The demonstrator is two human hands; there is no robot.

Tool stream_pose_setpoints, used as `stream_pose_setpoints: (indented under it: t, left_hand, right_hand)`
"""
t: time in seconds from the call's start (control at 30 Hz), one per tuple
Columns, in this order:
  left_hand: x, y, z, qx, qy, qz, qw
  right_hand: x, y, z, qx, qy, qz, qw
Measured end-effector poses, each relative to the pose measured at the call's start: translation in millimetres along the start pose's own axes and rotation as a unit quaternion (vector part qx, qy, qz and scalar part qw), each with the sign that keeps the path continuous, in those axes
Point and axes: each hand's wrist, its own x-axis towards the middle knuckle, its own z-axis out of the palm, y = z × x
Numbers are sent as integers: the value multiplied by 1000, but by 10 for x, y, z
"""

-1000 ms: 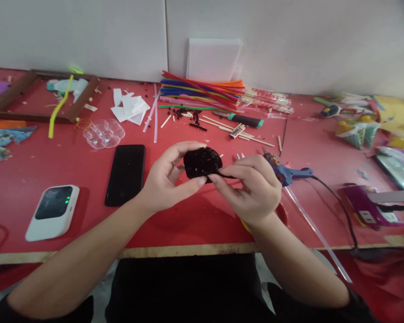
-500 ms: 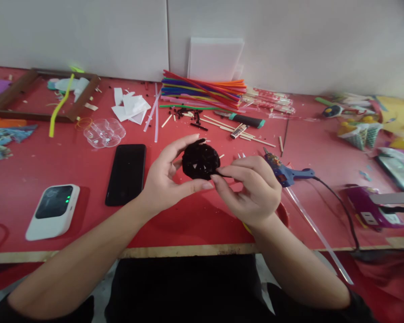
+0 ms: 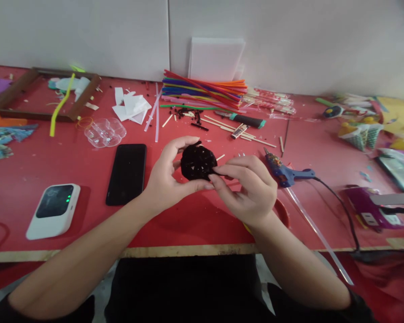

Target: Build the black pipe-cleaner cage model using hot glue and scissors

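Left hand (image 3: 163,179) curls around a black fuzzy disc (image 3: 198,162) above the red tabletop (image 3: 178,224); right hand (image 3: 247,188), its grip pinched closed, grasps the disc's right edge. A clear plastic tray (image 3: 114,129) holds small white bits (image 3: 97,140). Behind stands a pale wall (image 3: 87,36).

My forearms (image 3: 116,231) angle inward; my left hand (image 3: 164,181) curls into a wide C while my right hand (image 3: 247,188) pinches tightly just beside it.
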Motion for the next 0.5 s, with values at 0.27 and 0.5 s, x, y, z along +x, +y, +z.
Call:
stream_pose_setpoints:
  t: [0.27,0.5]
  left_hand:
    - [12,15,-25,90,11,16,996]
    - [-10,-80,-63,90,68,21,993]
  right_hand:
    - [12,6,1,60,16,7,998]
    - [-11,-13,-64,-9,-15,-29,999]
